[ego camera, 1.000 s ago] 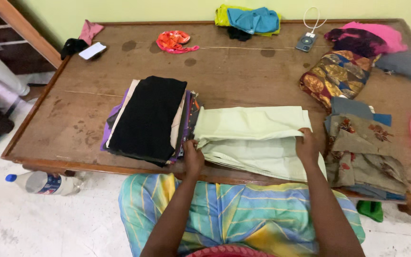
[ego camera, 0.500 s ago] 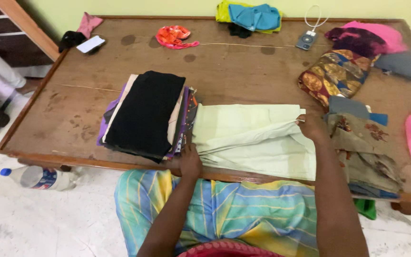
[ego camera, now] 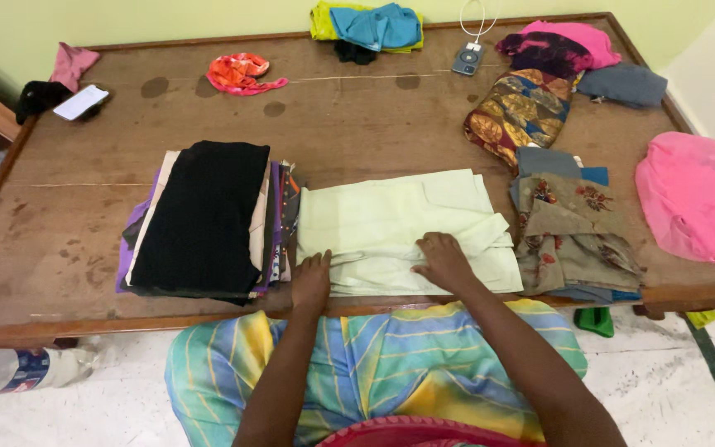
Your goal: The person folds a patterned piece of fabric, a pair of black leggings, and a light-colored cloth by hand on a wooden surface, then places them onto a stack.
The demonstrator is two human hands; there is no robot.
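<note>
Folded pale green cloth garment (ego camera: pixel 399 228) lies at near edge of brown wooden table (ego camera: pixel 357 116). Left hand (ego camera: pixel 311 281) flat on its left corner, right hand (ego camera: pixel 443 261) pressing its middle; fingers spread, gripping nothing. Stack of folded dark clothes (ego camera: pixel 204 217) just beside, left.

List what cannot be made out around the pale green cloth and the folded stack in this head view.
- Pale green cloth: the parts under the left hand and right hand are covered.
- Folded stack: the black top piece hides the lower pieces except their edges.
- Plastic bottle: partly hidden by the table edge and cut by the left frame edge.
- Pink cloth: cut off at the right frame edge.
</note>
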